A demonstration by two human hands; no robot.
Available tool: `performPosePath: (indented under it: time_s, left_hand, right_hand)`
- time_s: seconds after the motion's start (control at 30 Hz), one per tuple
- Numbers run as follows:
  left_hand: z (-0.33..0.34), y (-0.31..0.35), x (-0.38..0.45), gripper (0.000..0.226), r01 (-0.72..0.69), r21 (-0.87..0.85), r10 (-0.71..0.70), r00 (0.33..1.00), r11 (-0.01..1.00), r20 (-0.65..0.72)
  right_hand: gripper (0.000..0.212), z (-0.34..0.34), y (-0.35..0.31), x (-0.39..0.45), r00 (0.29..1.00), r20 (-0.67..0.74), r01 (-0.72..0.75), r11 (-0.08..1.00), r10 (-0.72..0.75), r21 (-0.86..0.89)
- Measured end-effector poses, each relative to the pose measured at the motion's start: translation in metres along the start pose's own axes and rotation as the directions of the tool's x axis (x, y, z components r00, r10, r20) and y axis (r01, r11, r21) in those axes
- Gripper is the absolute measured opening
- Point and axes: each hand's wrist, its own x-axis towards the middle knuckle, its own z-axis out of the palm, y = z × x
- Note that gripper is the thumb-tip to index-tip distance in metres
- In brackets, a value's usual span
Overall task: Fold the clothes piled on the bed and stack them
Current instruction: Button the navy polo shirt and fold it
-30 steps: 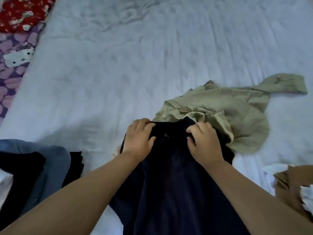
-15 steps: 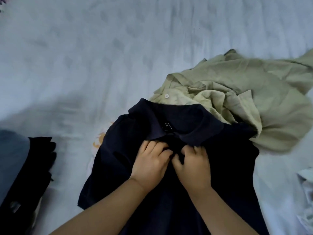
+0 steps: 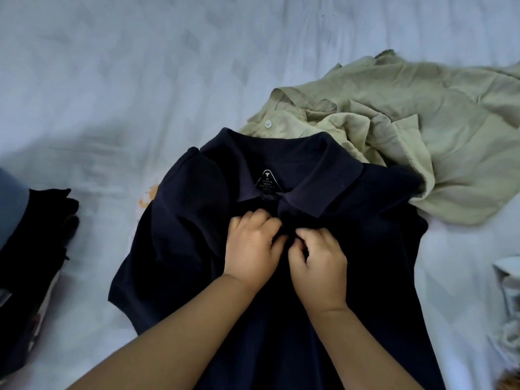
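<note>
Navy polo's (image 3: 180, 249) hem and dark clothes (image 3: 31, 249) beyond frame edges; label text (image 3: 268, 183) illegible.

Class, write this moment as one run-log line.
stage: readying shirt | navy polo shirt: front up on bed | left hand, right hand: pinching placket below collar | olive shirt: crumpled behind

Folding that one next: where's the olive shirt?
Head view, upper right: the olive shirt lies crumpled on the bed sheet, partly under the navy polo.
</note>
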Motion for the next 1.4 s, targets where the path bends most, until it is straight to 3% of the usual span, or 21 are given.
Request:
performPosePath:
  time_s: [0.13,0.23,0.33,0.5,0.67,0.73,0.83,0.93,1.03,1.2,1.33,1.4]
  left_hand:
    - [-0.003,0.009,0.000,0.022,0.080,-0.035,-0.079,0.996,0.996,0.039]
    - [-0.012,0.013,-0.005,0.008,0.113,-0.187,-0.101,0.992,0.976,0.071]
    - [-0.029,0.026,-0.012,0.006,0.246,-0.415,-0.218,0.969,0.876,0.114]
    - [-0.051,0.046,-0.013,0.019,0.469,-0.606,-0.419,0.877,0.642,0.235]
    - [-0.065,0.044,-0.004,0.021,0.542,-0.617,-0.399,0.840,0.571,0.368]
    - [-0.071,0.038,0.001,0.019,0.620,-0.597,-0.387,0.785,0.509,0.484]
    - [-0.078,0.027,0.014,0.022,0.784,-0.499,-0.361,0.616,0.369,0.700]
    - [-0.081,0.021,0.026,0.034,0.876,-0.390,-0.371,0.475,0.283,0.798]
    - [-0.078,0.019,0.030,0.045,0.914,-0.329,-0.343,0.396,0.236,0.852]
    - [-0.074,0.016,0.032,0.032,0.960,-0.263,-0.291,0.279,0.094,0.915]
    - [-0.074,0.011,0.032,0.026,0.966,-0.243,-0.217,0.218,-0.091,0.951]
    - [-0.072,0.009,0.032,0.021,0.964,-0.239,-0.214,0.210,-0.117,0.954]
  right_hand:
    - [0.017,-0.004,-0.003,-0.007,0.999,-0.016,-0.035,0.998,0.036,0.043]
    - [0.014,-0.011,-0.006,-0.010,0.999,-0.018,-0.032,0.997,0.033,0.064]
    - [0.020,-0.018,-0.013,-0.011,1.000,-0.031,0.007,0.996,-0.004,0.094]
    - [0.024,-0.030,-0.024,-0.010,0.997,-0.063,0.064,0.974,-0.051,0.218]
    - [0.026,-0.039,-0.023,-0.006,0.992,-0.016,0.122,0.962,-0.122,0.246]
    - [0.028,-0.040,-0.018,-0.004,0.985,0.038,0.150,0.947,-0.167,0.284]
    - [0.026,-0.039,-0.012,-0.004,0.965,0.113,0.197,0.942,-0.235,0.272]
    - [0.023,-0.035,-0.010,-0.005,0.963,0.113,0.208,0.941,-0.245,0.267]
    - [0.016,-0.032,-0.010,-0.005,0.967,0.074,0.217,0.941,-0.244,0.261]
    - [0.016,-0.028,-0.008,-0.008,0.971,0.049,0.211,0.937,-0.233,0.279]
    - [0.021,-0.028,-0.010,-0.012,0.997,0.048,0.035,0.922,-0.058,0.385]
    - [0.029,-0.027,-0.014,-0.017,0.996,0.085,-0.072,0.910,0.041,0.409]
